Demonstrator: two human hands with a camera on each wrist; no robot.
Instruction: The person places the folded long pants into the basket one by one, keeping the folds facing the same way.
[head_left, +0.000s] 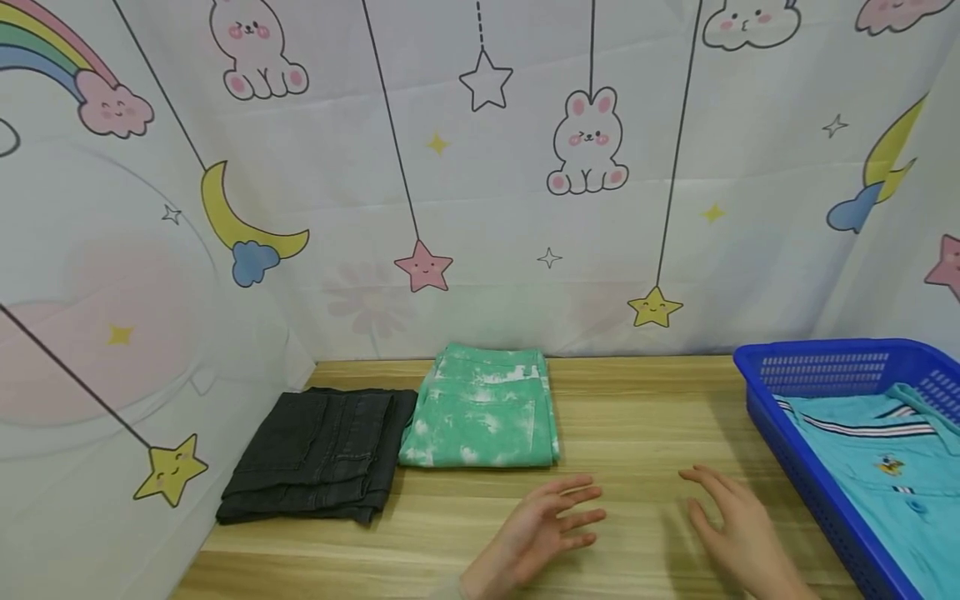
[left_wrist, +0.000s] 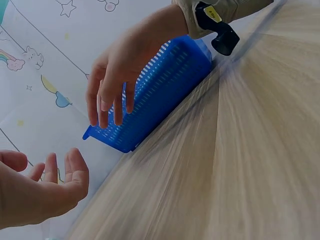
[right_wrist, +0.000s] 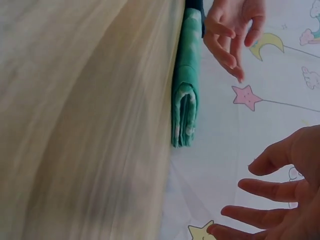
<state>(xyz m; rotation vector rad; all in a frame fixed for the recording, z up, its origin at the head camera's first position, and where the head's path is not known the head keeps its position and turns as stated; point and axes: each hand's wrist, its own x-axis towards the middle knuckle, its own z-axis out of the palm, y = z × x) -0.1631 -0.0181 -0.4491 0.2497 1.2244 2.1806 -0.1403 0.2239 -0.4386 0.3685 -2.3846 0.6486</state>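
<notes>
Both hands hover over the wooden table with nothing in them. My left hand (head_left: 542,533) has its fingers spread, in front of a folded green and white patterned garment (head_left: 483,412). To the right, my right hand (head_left: 738,529) is held with relaxed fingers, nearest the blue plastic basket (head_left: 795,467). Inside the basket lies a light blue garment (head_left: 862,450) with striped trim, a button and a small embroidered figure. Left of the green garment, touching its edge, sits a folded black denim garment (head_left: 315,454).
The wooden table (head_left: 630,408) meets a white cloth backdrop (head_left: 510,208) printed with bunnies, stars and moons at the back and both sides. In the left wrist view, a dark wrist-worn device (left_wrist: 225,40) is on the right sleeve.
</notes>
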